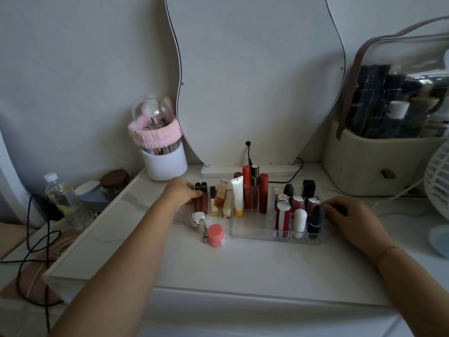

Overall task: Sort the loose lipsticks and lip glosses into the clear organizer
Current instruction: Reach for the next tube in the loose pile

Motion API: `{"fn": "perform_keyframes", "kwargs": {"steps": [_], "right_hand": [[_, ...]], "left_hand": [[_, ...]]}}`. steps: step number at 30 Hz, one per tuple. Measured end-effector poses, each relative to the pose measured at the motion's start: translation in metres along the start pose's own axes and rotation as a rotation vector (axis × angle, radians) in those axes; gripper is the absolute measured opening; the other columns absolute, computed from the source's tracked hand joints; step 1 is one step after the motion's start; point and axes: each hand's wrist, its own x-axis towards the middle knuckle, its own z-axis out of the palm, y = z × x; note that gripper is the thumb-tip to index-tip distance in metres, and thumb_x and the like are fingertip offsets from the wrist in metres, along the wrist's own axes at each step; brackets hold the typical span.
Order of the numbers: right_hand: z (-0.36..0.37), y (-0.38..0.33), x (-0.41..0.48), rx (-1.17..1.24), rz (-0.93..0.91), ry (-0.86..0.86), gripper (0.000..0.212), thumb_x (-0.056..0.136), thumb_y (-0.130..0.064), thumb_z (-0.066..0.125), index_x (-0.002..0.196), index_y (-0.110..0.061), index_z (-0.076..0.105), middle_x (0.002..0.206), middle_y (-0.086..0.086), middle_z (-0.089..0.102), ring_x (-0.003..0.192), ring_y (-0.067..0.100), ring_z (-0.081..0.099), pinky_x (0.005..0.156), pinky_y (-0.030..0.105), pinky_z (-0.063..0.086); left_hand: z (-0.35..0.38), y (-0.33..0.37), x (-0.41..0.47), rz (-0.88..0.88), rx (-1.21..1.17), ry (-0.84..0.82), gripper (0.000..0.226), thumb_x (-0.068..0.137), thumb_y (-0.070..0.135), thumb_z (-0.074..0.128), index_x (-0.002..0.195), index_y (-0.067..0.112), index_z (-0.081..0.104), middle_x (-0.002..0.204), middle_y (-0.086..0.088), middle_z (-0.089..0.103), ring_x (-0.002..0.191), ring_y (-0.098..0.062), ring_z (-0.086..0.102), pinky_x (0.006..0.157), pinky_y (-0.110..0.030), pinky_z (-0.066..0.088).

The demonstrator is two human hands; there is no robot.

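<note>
The clear organizer [252, 230] stands mid-table with several lipsticks upright in its right cells and tall glosses and a white tube [237, 196] in its left tray. Left of it lie loose items: two dark-capped brown lip glosses [203, 203], a gold lipstick [213, 201], an orange bottle [220, 193], a silver heart keychain [198, 218] and a pink jar [216, 235]. My left hand [181, 192] curls its fingers round the leftmost brown gloss. My right hand [349, 212] rests against the organizer's right side, fingers curled by the black lipstick [315, 218].
A white brush holder with a pink headband [161, 152] stands back left, a wavy mirror [255, 81] behind with its cable [249, 154]. A cosmetics case [379, 156] and a white fan [437, 181] sit right. A water bottle [59, 190] and cables lie off the left edge.
</note>
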Motion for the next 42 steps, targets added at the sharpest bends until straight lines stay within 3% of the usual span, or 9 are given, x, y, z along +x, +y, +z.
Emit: {"fn": "perform_keyframes", "kwargs": {"steps": [5, 8, 13, 17, 20, 23, 26, 31, 42], "right_hand": [[0.0, 0.0, 0.0, -0.001, -0.001, -0.003, 0.012, 0.088, -0.017, 0.059, 0.087, -0.013, 0.07, 0.079, 0.005, 0.067, 0.074, 0.02, 0.058, 0.064, 0.026, 0.036], [-0.001, -0.001, 0.0, -0.004, -0.003, -0.011, 0.012, 0.088, -0.018, 0.058, 0.086, -0.014, 0.069, 0.078, 0.004, 0.066, 0.073, 0.019, 0.057, 0.062, 0.025, 0.036], [0.0, 0.0, 0.0, 0.008, 0.007, -0.009, 0.012, 0.088, -0.017, 0.058, 0.087, -0.013, 0.069, 0.08, 0.006, 0.067, 0.074, 0.021, 0.058, 0.066, 0.026, 0.037], [0.0, 0.0, -0.001, 0.016, 0.007, -0.002, 0.011, 0.088, -0.017, 0.059, 0.086, -0.013, 0.069, 0.079, 0.007, 0.068, 0.073, 0.021, 0.058, 0.064, 0.026, 0.036], [0.0, 0.0, -0.001, -0.002, 0.005, -0.006, 0.012, 0.088, -0.019, 0.058, 0.086, -0.014, 0.069, 0.08, 0.006, 0.067, 0.074, 0.021, 0.058, 0.063, 0.026, 0.035], [0.0, -0.001, -0.001, -0.006, -0.002, -0.005, 0.013, 0.088, -0.019, 0.058, 0.087, -0.013, 0.069, 0.08, 0.006, 0.067, 0.075, 0.022, 0.058, 0.064, 0.025, 0.035], [0.0, -0.001, 0.0, -0.008, -0.004, -0.004, 0.013, 0.088, -0.018, 0.058, 0.087, -0.012, 0.07, 0.082, 0.007, 0.068, 0.078, 0.024, 0.059, 0.067, 0.027, 0.037], [-0.001, -0.001, -0.001, -0.005, 0.006, -0.001, 0.013, 0.088, -0.019, 0.058, 0.087, -0.012, 0.07, 0.083, 0.007, 0.068, 0.08, 0.024, 0.059, 0.069, 0.028, 0.039], [-0.001, 0.0, 0.0, -0.017, 0.009, -0.006, 0.013, 0.088, -0.02, 0.058, 0.086, -0.013, 0.069, 0.079, 0.006, 0.066, 0.076, 0.023, 0.057, 0.065, 0.026, 0.036]], "left_hand": [[0.0, 0.001, 0.001, -0.068, -0.055, -0.01, 0.015, 0.071, -0.006, 0.071, 0.065, 0.002, 0.06, 0.076, -0.014, 0.059, 0.07, -0.025, 0.056, 0.067, -0.029, 0.052], [0.002, 0.0, 0.0, -0.045, -0.057, 0.003, 0.011, 0.071, -0.005, 0.065, 0.075, 0.003, 0.06, 0.07, -0.014, 0.047, 0.067, -0.023, 0.041, 0.065, -0.03, 0.038], [-0.001, 0.001, -0.005, -0.067, -0.197, 0.004, 0.018, 0.074, -0.003, 0.059, 0.06, 0.008, 0.055, 0.06, -0.008, 0.042, 0.052, -0.018, 0.033, 0.054, -0.025, 0.026], [-0.012, 0.01, -0.012, -0.072, -0.399, 0.023, 0.016, 0.079, -0.006, 0.059, 0.068, 0.006, 0.061, 0.071, -0.01, 0.052, 0.058, -0.016, 0.043, 0.056, -0.023, 0.037], [-0.023, 0.028, -0.026, 0.052, -0.529, 0.048, 0.016, 0.084, -0.001, 0.059, 0.072, 0.009, 0.064, 0.079, -0.011, 0.058, 0.069, -0.016, 0.051, 0.068, -0.024, 0.042], [-0.033, 0.054, -0.049, 0.259, -0.577, 0.052, 0.01, 0.087, 0.013, 0.062, 0.08, 0.015, 0.067, 0.069, 0.004, 0.067, 0.068, -0.007, 0.058, 0.068, -0.022, 0.043], [-0.033, 0.08, -0.074, 0.439, -0.576, -0.045, 0.012, 0.089, 0.018, 0.061, 0.098, 0.02, 0.068, 0.071, 0.01, 0.069, 0.071, -0.001, 0.063, 0.066, -0.018, 0.047], [-0.014, 0.102, -0.098, 0.607, -0.414, -0.143, 0.038, 0.086, 0.007, 0.062, 0.114, 0.032, 0.061, 0.097, -0.001, 0.07, 0.085, -0.011, 0.064, 0.077, -0.024, 0.052], [0.03, 0.091, -0.098, 0.688, -0.103, 0.02, 0.021, 0.079, 0.017, 0.074, 0.098, 0.024, 0.071, 0.085, 0.012, 0.068, 0.068, 0.005, 0.056, 0.065, -0.008, 0.045]]}}
